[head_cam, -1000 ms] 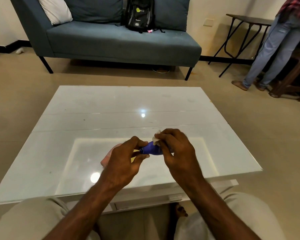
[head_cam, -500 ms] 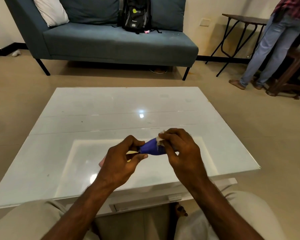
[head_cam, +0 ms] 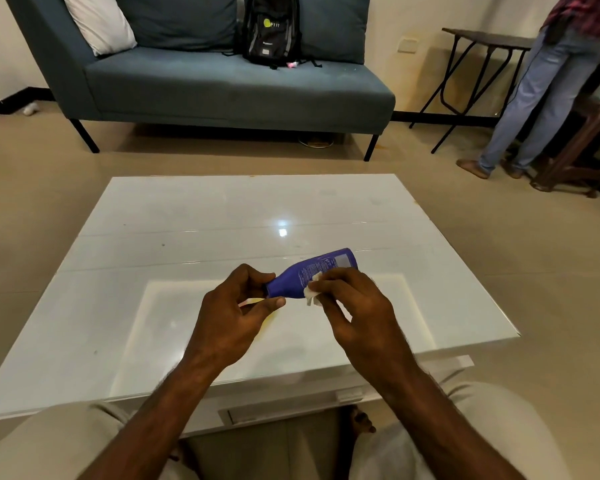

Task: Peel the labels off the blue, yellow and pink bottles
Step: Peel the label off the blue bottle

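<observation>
A small blue bottle (head_cam: 310, 273) with white print is held above the white glass table (head_cam: 160, 258), its base tilted up and to the right. My left hand (head_cam: 234, 313) pinches its neck end. My right hand (head_cam: 352, 308) rests on the bottle's side and grips a crumpled white piece of label (head_cam: 311, 289) against it. Under my left hand a sliver of yellow (head_cam: 257, 301) shows, mostly hidden. A pink bottle is not visible now.
A blue-grey sofa (head_cam: 222, 88) with a black backpack (head_cam: 271, 29) stands beyond the table. At the right a person in jeans (head_cam: 541, 95) stands beside a dark folding table (head_cam: 478, 39). My knees sit at the table's near edge.
The blue bottle has swung out from between my hands, its base now pointing up and right. My right hand has shifted down its side with the white label piece.
</observation>
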